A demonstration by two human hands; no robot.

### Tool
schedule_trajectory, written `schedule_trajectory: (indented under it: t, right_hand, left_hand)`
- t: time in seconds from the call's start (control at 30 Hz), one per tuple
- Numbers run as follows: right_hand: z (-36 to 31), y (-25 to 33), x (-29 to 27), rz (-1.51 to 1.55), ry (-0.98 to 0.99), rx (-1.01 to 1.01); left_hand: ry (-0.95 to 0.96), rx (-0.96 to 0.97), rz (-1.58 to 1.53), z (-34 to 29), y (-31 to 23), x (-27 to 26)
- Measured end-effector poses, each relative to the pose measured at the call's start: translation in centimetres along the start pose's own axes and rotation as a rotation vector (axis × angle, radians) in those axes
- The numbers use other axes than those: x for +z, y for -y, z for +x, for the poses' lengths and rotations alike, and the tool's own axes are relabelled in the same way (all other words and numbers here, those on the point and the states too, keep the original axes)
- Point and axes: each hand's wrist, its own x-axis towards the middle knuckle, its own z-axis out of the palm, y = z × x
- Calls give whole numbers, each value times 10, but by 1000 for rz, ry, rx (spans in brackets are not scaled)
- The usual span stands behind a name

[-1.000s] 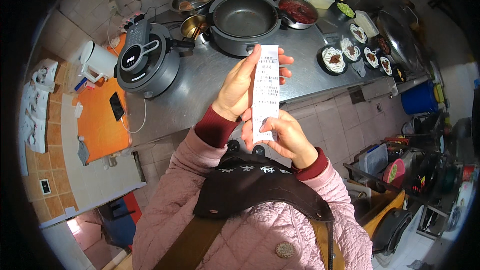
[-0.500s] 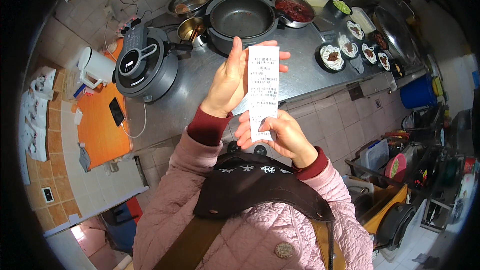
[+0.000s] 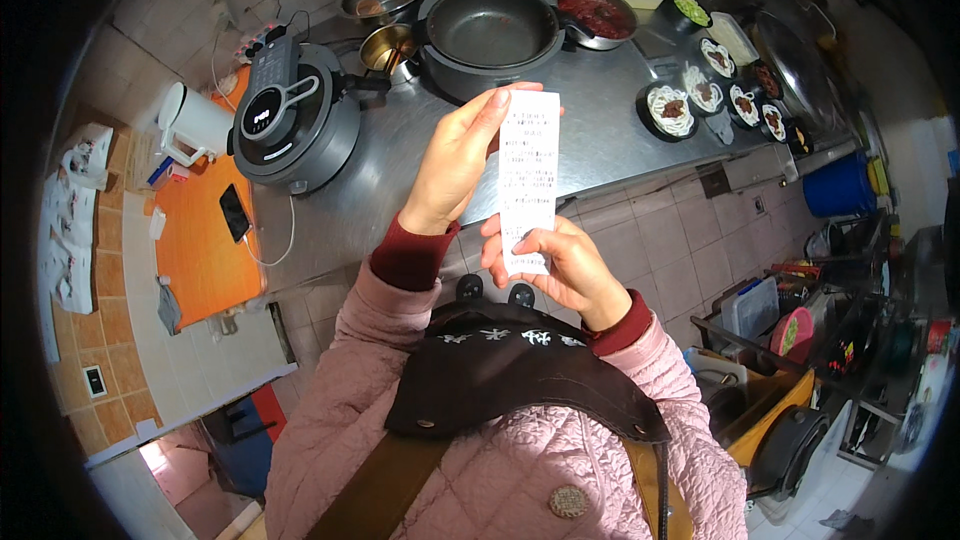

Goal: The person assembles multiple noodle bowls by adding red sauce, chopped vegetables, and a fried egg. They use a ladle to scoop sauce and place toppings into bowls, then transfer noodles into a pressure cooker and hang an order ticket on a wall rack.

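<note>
A long white paper receipt (image 3: pixel 530 160) with printed lines is held upright in front of me, above the front edge of the steel counter. My right hand (image 3: pixel 575 265) pinches its lower end, thumb on the printed face and fingers behind. My left hand (image 3: pixel 445 162) is closed at the upper left edge, its thumb beside the paper's top corner. Its other fingers are mostly hidden behind the receipt. Beyond the paper, a dark open pan (image 3: pixel 490 28) sits in a grey cooking machine.
A lidded grey cooker (image 3: pixel 300 130) stands on the left of the steel counter (image 3: pixel 610 130), beside an orange board (image 3: pixel 200 240) bearing a phone (image 3: pixel 235 212). Several noodle bowls (image 3: pixel 668 110) are at the right, near a pan of red food (image 3: pixel 597 15). A blue bin (image 3: pixel 835 185) stands beyond.
My left hand's fingers have drawn in from spread to closed at the receipt's upper edge. The receipt remains in my right hand, and the view has shifted slightly.
</note>
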Motion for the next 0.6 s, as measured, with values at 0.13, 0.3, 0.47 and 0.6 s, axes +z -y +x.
schedule_trajectory:
  t: [0.13, 0.3, 0.47, 0.6]
  right_hand:
    - [4, -2, 1, -5, -10, 23]
    - [10, -9, 4, -1, -6, 44]
    - [14, -14, 7, 1, -22, 40]
    - [16, -19, 9, 10, -41, 37]
  left_hand:
    - [-19, -33, 86, -8, 1, -8]
    - [-73, -47, 118, -16, 1, -16]
    - [-66, -36, 90, -20, 0, -19]
    - [-51, -49, 47, -22, 0, -21]
